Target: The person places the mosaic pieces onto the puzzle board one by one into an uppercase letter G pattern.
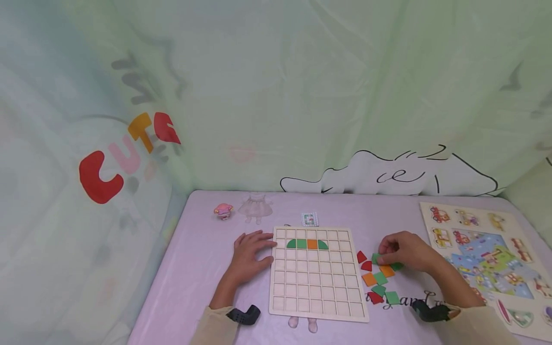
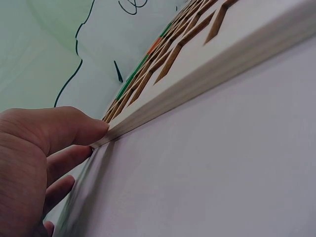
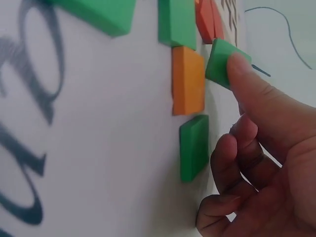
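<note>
A pale wooden grid board (image 1: 316, 292) lies in front of me. In one of its upper rows sit a green rounded piece (image 1: 292, 244), a green square (image 1: 301, 244), an orange square (image 1: 312, 244) and another green rounded piece (image 1: 322, 245). My left hand (image 1: 251, 258) touches the board's left edge, thumb and fingers extended; the left wrist view has the thumb (image 2: 81, 129) right at the edge. To the right of the board, my right hand (image 1: 407, 251) pinches a green square tile (image 3: 218, 63), its other fingers curled beneath. Loose tiles lie close by, including an orange square (image 3: 188, 81).
Red pieces (image 1: 366, 266) and several green and orange tiles lie between board and right hand. A picture puzzle board (image 1: 491, 258) occupies the table's right side. Behind the grid board are a small patterned card (image 1: 309, 219) and a pink figurine (image 1: 223, 211). Curtains enclose the table.
</note>
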The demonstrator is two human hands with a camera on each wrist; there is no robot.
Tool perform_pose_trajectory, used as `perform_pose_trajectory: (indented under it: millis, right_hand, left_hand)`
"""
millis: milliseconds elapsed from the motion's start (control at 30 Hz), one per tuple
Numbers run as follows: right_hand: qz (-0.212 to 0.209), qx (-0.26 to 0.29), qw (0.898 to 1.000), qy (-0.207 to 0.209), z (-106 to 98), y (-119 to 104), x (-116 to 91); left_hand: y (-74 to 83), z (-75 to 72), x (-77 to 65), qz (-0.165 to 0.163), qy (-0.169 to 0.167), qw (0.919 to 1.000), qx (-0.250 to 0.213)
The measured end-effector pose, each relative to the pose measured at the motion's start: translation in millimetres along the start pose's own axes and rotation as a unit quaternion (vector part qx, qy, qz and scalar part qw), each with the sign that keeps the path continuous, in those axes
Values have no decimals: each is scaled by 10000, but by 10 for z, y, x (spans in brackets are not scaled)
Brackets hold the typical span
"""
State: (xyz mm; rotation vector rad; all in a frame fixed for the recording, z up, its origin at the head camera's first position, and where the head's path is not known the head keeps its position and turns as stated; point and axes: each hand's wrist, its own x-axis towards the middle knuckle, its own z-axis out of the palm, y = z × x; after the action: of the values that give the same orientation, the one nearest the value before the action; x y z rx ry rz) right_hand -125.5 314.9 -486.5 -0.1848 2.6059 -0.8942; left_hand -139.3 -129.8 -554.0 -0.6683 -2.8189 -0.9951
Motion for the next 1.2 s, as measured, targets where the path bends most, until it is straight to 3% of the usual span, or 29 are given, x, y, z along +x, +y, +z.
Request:
perform_pose_trajectory:
  millis: [267,600,1200]
  right_hand:
    - [-28,222,9997,12,70,-105,129]
    - [-300,577,9979,-4,264,-567,348]
    - [-1129,908,9893,-181,670,-1079,707]
  left_hand:
    - [19,-12,-4,-32,-21,10000,1]
    - [60,-33,-10,-7,25,10000,-54]
    - [50,-33,-8,-8,32,10000,-3]
